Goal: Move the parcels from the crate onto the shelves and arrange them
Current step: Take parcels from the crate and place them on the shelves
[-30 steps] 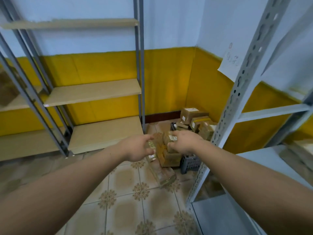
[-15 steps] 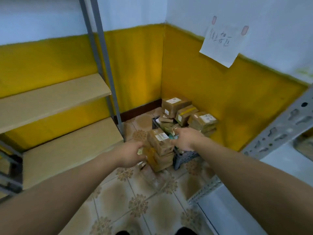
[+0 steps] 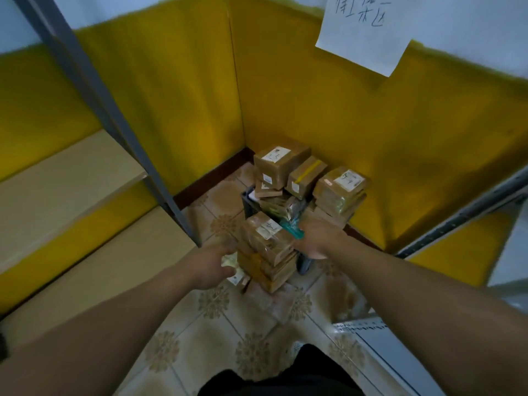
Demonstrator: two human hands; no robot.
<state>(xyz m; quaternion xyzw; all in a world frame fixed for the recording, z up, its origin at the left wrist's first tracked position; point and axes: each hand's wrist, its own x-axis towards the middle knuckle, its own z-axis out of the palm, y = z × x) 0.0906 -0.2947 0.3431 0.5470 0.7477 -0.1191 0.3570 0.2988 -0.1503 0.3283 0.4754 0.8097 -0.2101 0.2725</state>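
Cardboard under brown tape: a stack of brown parcels (image 3: pixel 268 247) sits between the two hands, just in front of the dark plastic crate (image 3: pixel 248 200) in the yellow-walled corner. Compared with a second earlier, the view has closed in and tilted down on this corner, while both hands have stayed on the same stack. Whether it rests on the tiled floor (image 3: pixel 183 347) or is already lifted cannot be told.

Left hand (image 3: pixel 210 264): fingers curled against the stack's left side, with a pale packet (image 3: pixel 230 261) under them. Right hand (image 3: pixel 317 241): laid against the stack's right side, fingers hidden and blurred, so its grip cannot be told.

Judgement: the stack is gathered but not yet carried to the wooden shelf boards (image 3: pixel 71 184) at left.

Crate contents: labelled parcels (image 3: pixel 281 164) heaped well above the rim, some overhanging its right edge.
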